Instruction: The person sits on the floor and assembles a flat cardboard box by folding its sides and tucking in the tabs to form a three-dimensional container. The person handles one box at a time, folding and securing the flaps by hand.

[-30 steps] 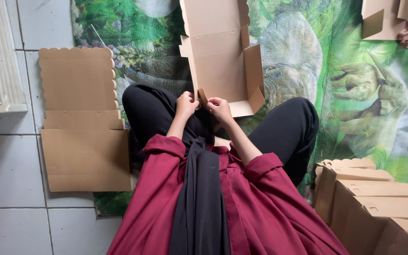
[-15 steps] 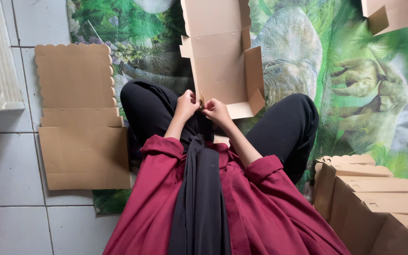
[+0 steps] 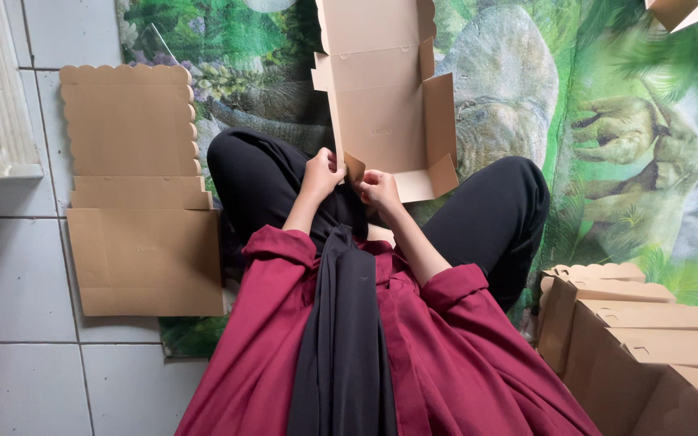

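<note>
Left hand point(image 3: 322, 171) and right hand point(image 3: 379, 188) each pinch closed a near flap of the half-folded brown cardboard box point(image 3: 385, 105) at 12 o'clock.

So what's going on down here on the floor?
A person sitting cross-legged on a printed mat is working on a half-folded cardboard box. The left hand grips the near left corner, and the right hand pinches a small flap there. The right wall of the box stands up; the lid lies open. A stack of flat blanks lies to the left, and folded boxes sit to the right.
</note>
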